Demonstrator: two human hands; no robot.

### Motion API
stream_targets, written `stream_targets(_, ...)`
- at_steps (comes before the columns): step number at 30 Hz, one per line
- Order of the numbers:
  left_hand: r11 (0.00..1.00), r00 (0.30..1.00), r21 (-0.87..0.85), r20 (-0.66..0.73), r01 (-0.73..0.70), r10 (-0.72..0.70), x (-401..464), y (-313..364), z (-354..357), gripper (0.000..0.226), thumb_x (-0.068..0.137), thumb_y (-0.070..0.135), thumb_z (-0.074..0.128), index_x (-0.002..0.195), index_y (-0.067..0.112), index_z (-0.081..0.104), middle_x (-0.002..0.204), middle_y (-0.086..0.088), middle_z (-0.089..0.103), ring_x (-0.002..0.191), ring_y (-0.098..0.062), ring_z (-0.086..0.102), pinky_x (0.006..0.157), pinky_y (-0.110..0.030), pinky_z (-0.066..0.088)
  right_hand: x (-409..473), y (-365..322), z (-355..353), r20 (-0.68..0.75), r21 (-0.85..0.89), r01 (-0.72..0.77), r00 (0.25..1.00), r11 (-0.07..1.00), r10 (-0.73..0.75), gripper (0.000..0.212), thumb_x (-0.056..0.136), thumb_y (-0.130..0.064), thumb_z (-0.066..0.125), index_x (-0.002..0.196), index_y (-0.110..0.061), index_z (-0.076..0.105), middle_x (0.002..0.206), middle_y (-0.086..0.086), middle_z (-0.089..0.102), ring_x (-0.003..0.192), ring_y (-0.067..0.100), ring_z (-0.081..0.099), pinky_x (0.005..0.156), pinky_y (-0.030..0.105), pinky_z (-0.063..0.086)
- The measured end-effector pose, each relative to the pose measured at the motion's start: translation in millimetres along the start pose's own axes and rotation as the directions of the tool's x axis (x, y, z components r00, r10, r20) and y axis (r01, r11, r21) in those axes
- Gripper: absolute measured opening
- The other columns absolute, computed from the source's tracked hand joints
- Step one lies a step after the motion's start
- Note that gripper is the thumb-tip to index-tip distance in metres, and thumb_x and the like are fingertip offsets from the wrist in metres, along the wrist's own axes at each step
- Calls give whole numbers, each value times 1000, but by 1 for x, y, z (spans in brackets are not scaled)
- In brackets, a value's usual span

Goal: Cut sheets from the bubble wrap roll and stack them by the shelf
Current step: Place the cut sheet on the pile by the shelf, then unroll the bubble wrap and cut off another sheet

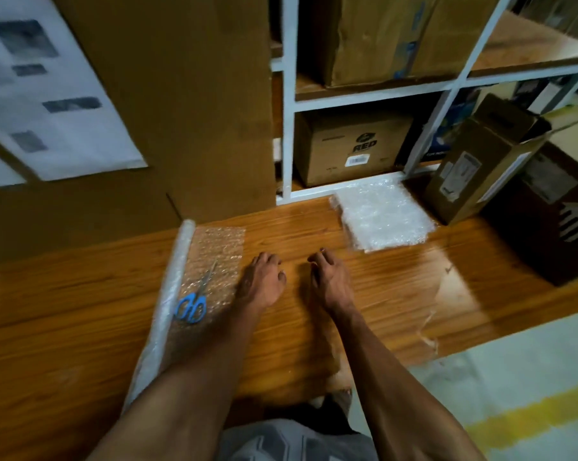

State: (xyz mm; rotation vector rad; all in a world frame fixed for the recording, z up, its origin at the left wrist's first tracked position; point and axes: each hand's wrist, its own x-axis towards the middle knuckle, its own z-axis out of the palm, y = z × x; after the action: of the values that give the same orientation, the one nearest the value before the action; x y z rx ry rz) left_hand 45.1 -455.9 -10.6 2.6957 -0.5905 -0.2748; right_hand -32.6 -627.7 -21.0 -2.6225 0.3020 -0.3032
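- Bubble wrap roll (167,304): it lies on the wooden bench (81,294) left of my arms, long axis running away from me. A short length is unrolled flat to its right, under my left forearm.
- Handling, my judgement: the wrap is very light, soft and limp, with no stiffness of its own. A sheet will sag and slide on the glossy surface. I would take it at two corners or along the free edge, and pin the roll while pulling.
- Scissors (194,299): blue looped handles, thin metal blades pointing away from me, resting on the unrolled length. Nothing holds them.
- Left hand (262,281): palm down at the free edge of the unrolled wrap, fingers loosely curled, grip relaxed and holding nothing that I can see.
- Right hand (330,281): just beside the left, on bare wood, fingers loosely curled. I see nothing in it.
- Stack of cut sheets (384,217): a whitish, pebbled, roughly square pile on the bench, against the foot of the white-framed shelf (289,128) and touching a tilted cardboard box (480,168).
- Surfaces: the bench is smooth, shiny wood grain; the wrap is translucent and dimpled; the boxes are matt brown card.
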Motion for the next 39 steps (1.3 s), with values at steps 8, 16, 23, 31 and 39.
stream_targets(8,987,989,102,-99,121,-111,-89,-107,-22,28,92,32,59,119,26,64,130,-2,55,119,-28,53,95,-43,50,-76,-106,66,166,96,-62,985,994,45,28,103,-49,49,119,-27,57,111,6,67,93,33,68,69,39,54)
stream_targets(16,978,978,120,-140,172,-155,-122,-162,-34,27,92,28,63,119,32,66,123,-1,58,117,-26,52,94,-42,50,-106,-190,96,293,-135,-109,945,985,145,57,101,-65,48,135,-19,53,134,11,51,119,34,57,90,44,54)
stream_targets(23,960,948,66,-192,272,-256,-123,-173,-39,34,90,28,72,119,13,61,118,-12,60,110,-30,58,89,-40,52,-96,-215,108,366,-283,-175,889,943,275,63,103,-61,50,141,-13,43,141,14,48,132,32,48,97,47,54)
stream_targets(31,918,924,136,-153,371,-351,-117,-180,-47,30,90,25,71,117,10,67,115,-9,68,113,-25,61,95,-32,49,-84,-219,121,393,-320,-162,874,934,286,38,106,-10,50,144,-11,49,143,12,53,133,30,50,100,43,52)
stream_targets(39,833,862,-254,1,491,-508,-106,-185,-57,34,91,32,72,116,10,69,111,-12,73,103,-32,70,78,-34,54,-74,-208,124,403,-1,-451,817,893,413,31,94,-42,64,114,-19,69,118,9,72,111,30,68,87,34,52)
